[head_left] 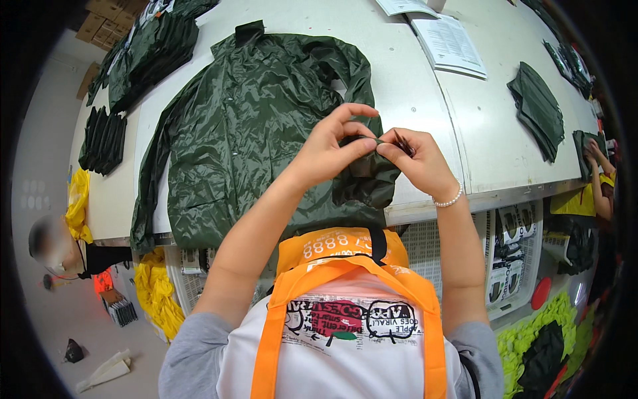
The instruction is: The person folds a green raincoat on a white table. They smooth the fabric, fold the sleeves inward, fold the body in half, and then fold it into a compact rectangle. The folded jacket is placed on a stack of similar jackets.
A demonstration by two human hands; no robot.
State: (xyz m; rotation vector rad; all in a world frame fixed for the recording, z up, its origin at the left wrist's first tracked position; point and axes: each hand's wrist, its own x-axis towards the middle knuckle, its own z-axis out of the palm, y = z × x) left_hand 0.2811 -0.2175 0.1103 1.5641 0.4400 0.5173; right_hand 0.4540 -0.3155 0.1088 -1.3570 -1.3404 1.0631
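Note:
A glossy dark green rain jacket (pixel 232 133) lies spread on the white table, its collar at the far side and its lower hem at the near edge. Close to that edge, my left hand (pixel 335 143) is closed in a pinch on a gathered part of the jacket, perhaps a sleeve end. Fingertips almost touching it, my right hand (pixel 415 159) pinches the same piece of fabric. A small dark object (pixel 403 143) shows at the fingers of the right hand; its kind cannot be made out. The held fabric hangs below both hands.
Folded dark green garments (pixel 153 56) are piled at the far left, others (pixel 537 110) lie at right. An open booklet (pixel 448 43) rests at the back. White crates (pixel 515 266) stand below the table. Another person's hands (pixel 598 159) work at far right; another person (pixel 53 246) is at left.

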